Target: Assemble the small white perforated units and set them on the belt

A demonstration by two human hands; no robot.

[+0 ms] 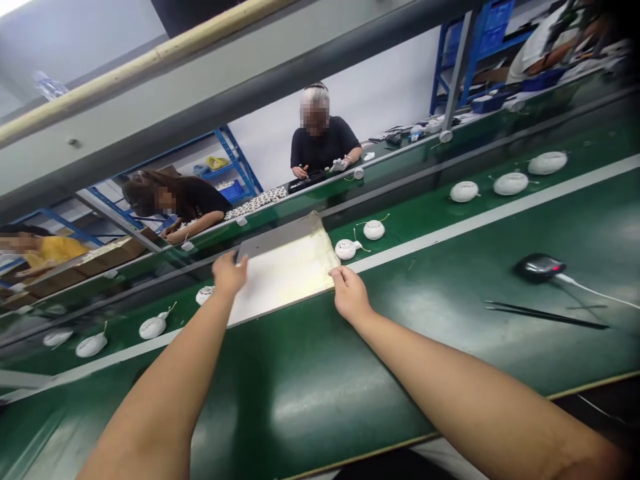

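A flat rectangular board (pixel 285 273), pale on top with a grey far strip and a yellowed right edge, lies across the white line of the green bench. My left hand (pixel 230 275) grips its left edge, fingers partly hidden by the hand itself. At the near right corner my right hand (pixel 350 293) is closed, pinching the board between thumb and fingers. Just beyond that corner sit two round white perforated parts, one (pixel 346 249) nearer and one (pixel 374 230) farther, with thin wires. Another white part (pixel 204 295) is partly covered by my left hand.
More white parts (pixel 510 183) stand in a row along the belt to both sides. On the right lie black tweezers (pixel 547 315) and a black mouse-shaped device (pixel 540 267) with a white cable. A metal beam (pixel 200 87) crosses overhead. Several people work beyond the line.
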